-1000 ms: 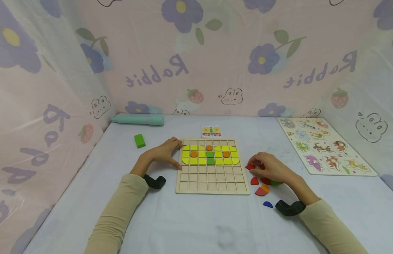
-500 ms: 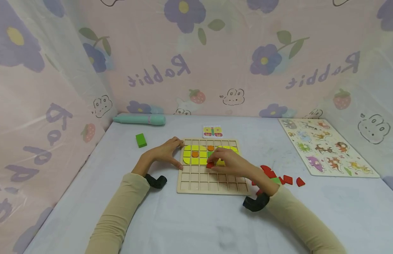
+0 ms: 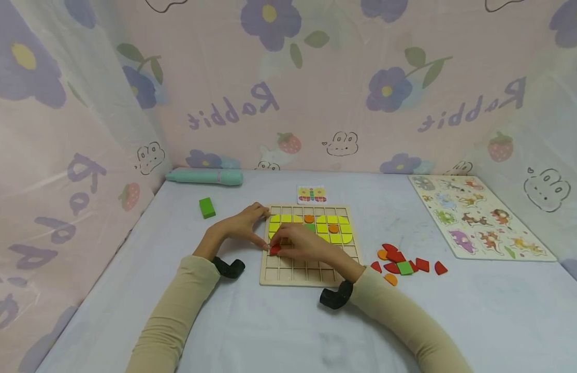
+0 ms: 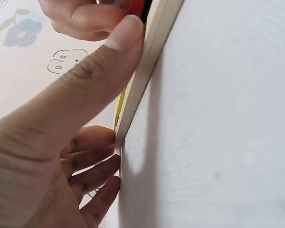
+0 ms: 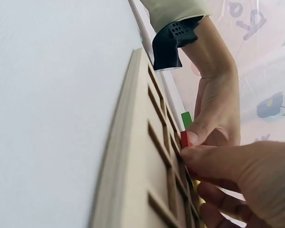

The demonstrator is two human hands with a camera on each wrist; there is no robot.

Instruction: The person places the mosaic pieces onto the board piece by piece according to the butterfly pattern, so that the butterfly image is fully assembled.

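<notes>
The wooden grid board (image 3: 300, 275) lies flat, with yellow tiles (image 3: 344, 237), orange round tiles (image 3: 333, 228) and a green square tile (image 3: 309, 227) set in its upper rows. My left hand (image 3: 244, 225) rests at the board's left edge, thumb and fingertips spread along the side. Between thumb and fingers, my right hand (image 3: 304, 244) pinches a small red tile (image 3: 275, 249) over the left column, just below the yellow tiles. The red tile (image 5: 184, 139) shows at the fingertips in the right wrist view, close to the left thumb. The right hand hides several cells.
Loose red tiles (image 3: 422, 264), a loose green tile (image 3: 405, 268) and orange pieces (image 3: 390, 280) lie right of the board. Behind it stands a pattern card (image 3: 311, 195). A green block (image 3: 206, 207), a teal marker-shaped object (image 3: 204, 176) and an animal puzzle board (image 3: 481, 217) lie farther out.
My right hand has moved left from the loose pieces, across the board to its left column, carrying the red tile. The left hand stays at the board's edge.
</notes>
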